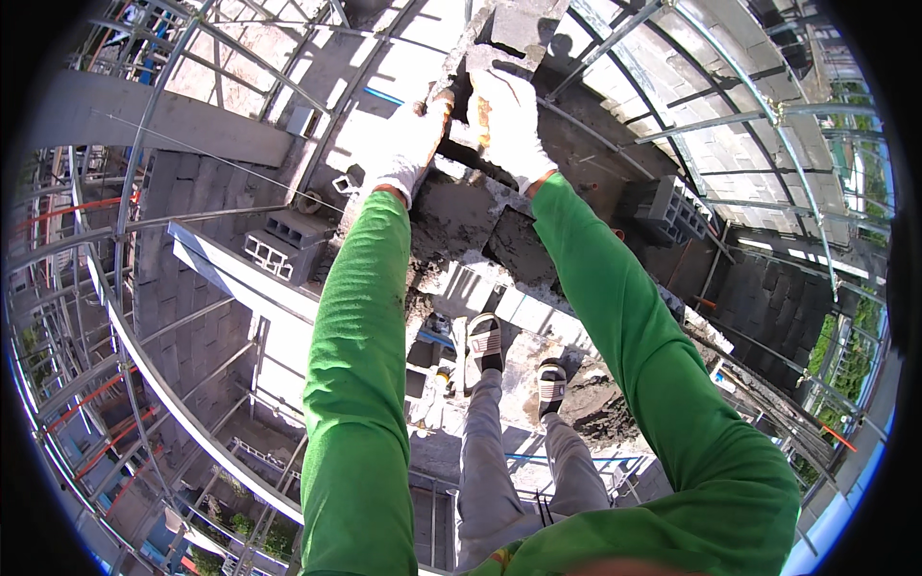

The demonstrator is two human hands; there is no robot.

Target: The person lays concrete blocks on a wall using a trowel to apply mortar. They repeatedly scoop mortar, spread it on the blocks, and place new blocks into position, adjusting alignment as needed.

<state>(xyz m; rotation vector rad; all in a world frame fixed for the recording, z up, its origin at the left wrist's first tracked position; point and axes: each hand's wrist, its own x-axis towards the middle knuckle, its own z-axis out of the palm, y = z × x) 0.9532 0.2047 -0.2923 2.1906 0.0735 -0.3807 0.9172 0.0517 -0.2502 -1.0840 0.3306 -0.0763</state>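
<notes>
Both my hands wear white work gloves with dirty orange palms. They are stretched out at the top of the view, palms turned toward each other. My left hand (pixel 415 139) is closed against the left side of the near end of a grey concrete block (pixel 519 27). At its right side, my right hand (pixel 506 120) is closed with its fingers on the block's near edge. The gloves and deep shadow hide part of the grip. Below the hands lies a patch of wet grey mortar (pixel 456 209) on the wall top.
Hollow blocks stand at left (pixel 288 245) and right (pixel 669 209). A pale metal beam (pixel 240 278) runs along the left. Scaffold pipes (pixel 182 413) surround the walls. Near my sandalled feet (pixel 487 341) lies a heap of dark mortar (pixel 607 408).
</notes>
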